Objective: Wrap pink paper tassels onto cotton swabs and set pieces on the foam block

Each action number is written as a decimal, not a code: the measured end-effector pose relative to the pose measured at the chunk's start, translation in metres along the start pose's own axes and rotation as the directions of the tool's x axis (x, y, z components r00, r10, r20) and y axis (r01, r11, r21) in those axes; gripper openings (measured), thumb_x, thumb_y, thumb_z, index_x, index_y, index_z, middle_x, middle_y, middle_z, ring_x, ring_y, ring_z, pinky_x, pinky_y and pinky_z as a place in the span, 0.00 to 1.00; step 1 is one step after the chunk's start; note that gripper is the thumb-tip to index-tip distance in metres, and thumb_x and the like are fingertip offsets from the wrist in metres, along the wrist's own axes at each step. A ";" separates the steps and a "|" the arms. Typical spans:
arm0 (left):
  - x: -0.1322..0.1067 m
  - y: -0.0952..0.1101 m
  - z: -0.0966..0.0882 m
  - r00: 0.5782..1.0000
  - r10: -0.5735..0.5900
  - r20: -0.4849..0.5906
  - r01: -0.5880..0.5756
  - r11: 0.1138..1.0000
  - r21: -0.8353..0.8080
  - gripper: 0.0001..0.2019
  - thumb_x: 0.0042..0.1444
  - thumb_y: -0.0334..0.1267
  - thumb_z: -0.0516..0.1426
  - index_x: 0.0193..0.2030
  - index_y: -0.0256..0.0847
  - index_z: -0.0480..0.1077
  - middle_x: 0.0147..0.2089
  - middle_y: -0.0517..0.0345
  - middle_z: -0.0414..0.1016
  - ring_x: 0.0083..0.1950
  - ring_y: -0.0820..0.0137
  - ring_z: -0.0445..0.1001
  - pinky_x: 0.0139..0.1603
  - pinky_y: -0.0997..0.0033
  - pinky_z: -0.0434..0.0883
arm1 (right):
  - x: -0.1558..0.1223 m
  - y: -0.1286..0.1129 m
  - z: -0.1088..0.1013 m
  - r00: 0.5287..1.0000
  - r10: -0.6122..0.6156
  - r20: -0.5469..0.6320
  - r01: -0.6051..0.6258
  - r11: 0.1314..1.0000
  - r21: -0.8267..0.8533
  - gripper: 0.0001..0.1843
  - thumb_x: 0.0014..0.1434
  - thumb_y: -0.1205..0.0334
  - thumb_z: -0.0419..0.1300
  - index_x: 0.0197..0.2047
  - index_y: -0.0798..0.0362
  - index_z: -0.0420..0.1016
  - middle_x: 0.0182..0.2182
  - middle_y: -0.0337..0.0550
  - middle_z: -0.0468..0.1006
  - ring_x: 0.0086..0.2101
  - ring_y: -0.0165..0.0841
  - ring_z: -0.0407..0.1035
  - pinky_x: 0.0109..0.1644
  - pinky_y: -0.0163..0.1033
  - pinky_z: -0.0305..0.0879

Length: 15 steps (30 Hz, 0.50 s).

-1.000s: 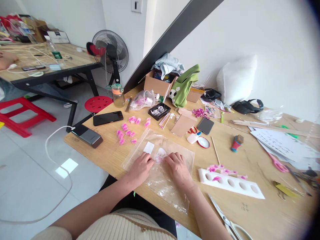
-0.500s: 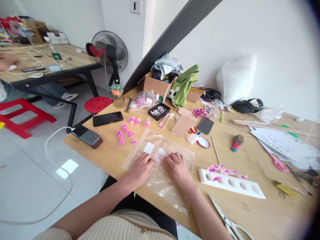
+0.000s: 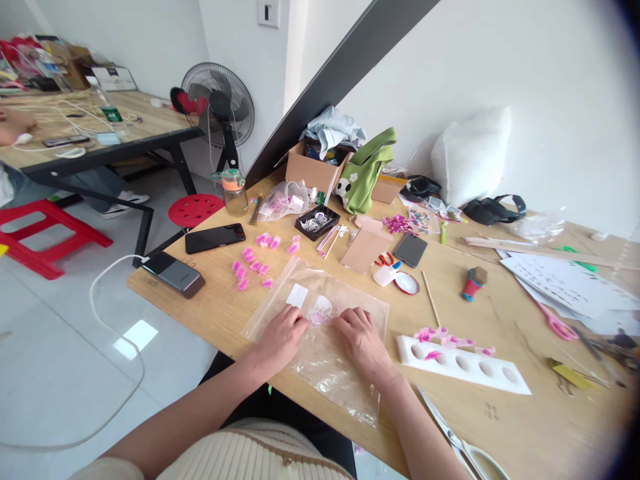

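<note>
A clear plastic bag (image 3: 305, 287) lies flat on the wooden table (image 3: 505, 427) in front of me. Both hands rest on it, fingers curled. My left hand (image 3: 281, 338) and my right hand (image 3: 361, 338) pinch at a small pink and white piece (image 3: 320, 311) between them on the bag. A white paper square (image 3: 297, 295) lies on the bag just beyond my left hand. Several pink petal pieces (image 3: 250, 267) are scattered further left.
A white foam strip with round holes (image 3: 463, 365) lies to the right, scissors (image 3: 460, 447) near the front edge. Two phones (image 3: 215, 237), a power bank (image 3: 173, 273), a red lid (image 3: 407, 285), cardboard boxes and papers crowd the table. A fan (image 3: 219, 107) and red stool (image 3: 195, 208) stand left.
My right hand has slid slightly toward me and to the right on the bag. My left hand stays in place.
</note>
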<state>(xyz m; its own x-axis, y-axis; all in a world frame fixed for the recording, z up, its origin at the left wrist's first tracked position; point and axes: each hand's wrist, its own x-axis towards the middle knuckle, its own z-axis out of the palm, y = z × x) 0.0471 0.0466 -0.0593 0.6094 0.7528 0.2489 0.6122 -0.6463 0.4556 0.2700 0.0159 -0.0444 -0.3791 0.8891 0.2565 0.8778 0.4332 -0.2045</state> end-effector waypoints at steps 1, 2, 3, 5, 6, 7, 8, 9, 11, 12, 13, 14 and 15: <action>0.000 0.000 0.001 1.000 -0.001 -0.001 0.001 1.000 -0.001 0.16 0.56 0.16 0.49 0.39 0.39 0.72 0.39 0.54 0.68 0.45 0.66 0.67 0.45 0.65 0.71 | 0.000 0.001 -0.002 1.000 0.003 0.000 -0.003 1.000 0.012 0.15 0.62 0.77 0.50 0.42 0.52 0.74 0.36 0.45 0.71 0.39 0.37 0.60 0.47 0.43 0.57; 0.000 -0.001 0.001 1.000 0.001 -0.004 -0.001 1.000 -0.003 0.16 0.56 0.17 0.49 0.39 0.39 0.72 0.39 0.55 0.68 0.45 0.66 0.67 0.45 0.65 0.71 | 0.000 0.002 -0.004 1.000 0.008 0.000 -0.008 1.000 0.024 0.14 0.63 0.76 0.50 0.42 0.52 0.74 0.36 0.45 0.71 0.39 0.37 0.60 0.47 0.43 0.57; -0.001 -0.001 0.002 1.000 0.003 -0.008 -0.003 1.000 -0.003 0.16 0.57 0.17 0.50 0.39 0.39 0.72 0.39 0.55 0.68 0.45 0.65 0.67 0.45 0.65 0.71 | 0.000 0.002 -0.005 1.000 0.012 -0.001 -0.012 0.999 0.036 0.14 0.63 0.75 0.50 0.42 0.52 0.74 0.36 0.45 0.71 0.39 0.37 0.60 0.47 0.43 0.57; -0.001 -0.001 0.002 1.000 0.009 -0.013 -0.009 1.000 -0.003 0.15 0.57 0.18 0.50 0.39 0.39 0.72 0.39 0.55 0.67 0.45 0.65 0.67 0.46 0.64 0.71 | 0.002 0.001 -0.006 1.000 0.016 -0.001 -0.016 0.998 0.055 0.13 0.64 0.74 0.50 0.43 0.52 0.74 0.37 0.45 0.71 0.39 0.38 0.60 0.47 0.43 0.57; -0.001 -0.001 0.002 1.000 0.010 -0.013 -0.010 1.000 -0.003 0.15 0.58 0.18 0.50 0.40 0.39 0.72 0.39 0.54 0.67 0.45 0.65 0.67 0.46 0.64 0.71 | 0.004 0.000 -0.005 1.000 0.014 0.000 -0.014 0.998 0.059 0.13 0.65 0.74 0.50 0.43 0.52 0.74 0.37 0.46 0.71 0.40 0.38 0.60 0.47 0.43 0.57; 0.000 -0.001 0.002 1.000 0.010 -0.012 -0.010 1.000 -0.002 0.15 0.58 0.18 0.50 0.40 0.39 0.72 0.39 0.54 0.67 0.45 0.65 0.67 0.46 0.64 0.71 | 0.005 -0.001 -0.004 1.000 0.011 0.004 -0.011 0.998 0.058 0.14 0.65 0.74 0.49 0.43 0.52 0.74 0.37 0.46 0.71 0.40 0.38 0.60 0.47 0.43 0.56; 0.000 -0.001 0.002 1.000 0.008 -0.012 -0.008 1.000 -0.002 0.14 0.58 0.18 0.50 0.39 0.39 0.72 0.39 0.54 0.67 0.45 0.65 0.67 0.46 0.64 0.71 | 0.006 -0.002 -0.003 1.000 0.007 0.008 -0.007 0.999 0.053 0.14 0.65 0.74 0.49 0.42 0.52 0.74 0.37 0.46 0.71 0.40 0.38 0.60 0.48 0.44 0.56; 0.000 -0.001 0.001 1.000 0.005 -0.011 -0.005 1.000 -0.003 0.14 0.58 0.18 0.50 0.39 0.39 0.72 0.39 0.54 0.67 0.45 0.65 0.67 0.46 0.64 0.71 | 0.007 -0.002 -0.003 1.000 0.001 0.015 -0.002 0.999 0.046 0.14 0.65 0.75 0.49 0.42 0.52 0.74 0.37 0.46 0.71 0.40 0.38 0.60 0.48 0.44 0.56; 0.000 0.000 0.001 1.000 0.001 -0.010 -0.001 1.000 -0.005 0.14 0.58 0.18 0.50 0.38 0.39 0.72 0.38 0.55 0.68 0.45 0.65 0.67 0.46 0.64 0.71 | 0.007 -0.002 -0.003 0.999 -0.014 0.033 0.013 0.999 0.034 0.14 0.64 0.75 0.49 0.42 0.52 0.74 0.37 0.45 0.72 0.40 0.38 0.60 0.48 0.44 0.56; 0.000 0.000 0.001 1.000 0.000 -0.008 0.000 1.000 -0.006 0.14 0.58 0.18 0.50 0.38 0.39 0.72 0.38 0.54 0.68 0.45 0.65 0.67 0.46 0.65 0.71 | 0.005 0.000 -0.003 0.999 -0.020 0.040 0.019 0.999 0.033 0.14 0.64 0.75 0.50 0.42 0.52 0.74 0.37 0.45 0.72 0.40 0.38 0.60 0.49 0.44 0.56; 0.000 -0.001 0.001 1.000 0.000 -0.008 0.000 1.000 -0.005 0.14 0.57 0.18 0.50 0.38 0.39 0.72 0.38 0.54 0.68 0.45 0.65 0.67 0.46 0.65 0.71 | 0.004 0.001 -0.005 0.999 -0.022 0.045 0.021 0.999 0.035 0.13 0.64 0.74 0.50 0.42 0.52 0.74 0.36 0.45 0.72 0.40 0.37 0.61 0.49 0.44 0.56; 0.000 -0.001 0.001 1.000 0.001 -0.007 -0.001 1.000 -0.004 0.15 0.57 0.17 0.50 0.38 0.38 0.72 0.38 0.54 0.68 0.45 0.65 0.67 0.46 0.65 0.71 | 0.003 0.003 -0.006 0.999 -0.021 0.048 0.019 0.999 0.040 0.13 0.64 0.74 0.51 0.42 0.52 0.74 0.36 0.45 0.72 0.40 0.37 0.61 0.49 0.44 0.56; 0.000 -0.001 0.002 1.000 0.003 -0.007 -0.003 1.000 -0.002 0.15 0.57 0.17 0.50 0.39 0.38 0.72 0.39 0.54 0.68 0.45 0.65 0.67 0.46 0.65 0.71 | 0.002 0.005 -0.008 0.999 -0.016 0.046 0.014 0.999 0.046 0.13 0.64 0.74 0.51 0.42 0.51 0.74 0.36 0.44 0.72 0.40 0.37 0.61 0.49 0.43 0.56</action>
<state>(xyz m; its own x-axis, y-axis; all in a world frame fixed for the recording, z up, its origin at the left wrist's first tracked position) 0.0476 0.0472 -0.0609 0.6078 0.7516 0.2562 0.6093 -0.6483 0.4565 0.2760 0.0188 -0.0377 -0.4062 0.8879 0.2161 0.8580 0.4519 -0.2439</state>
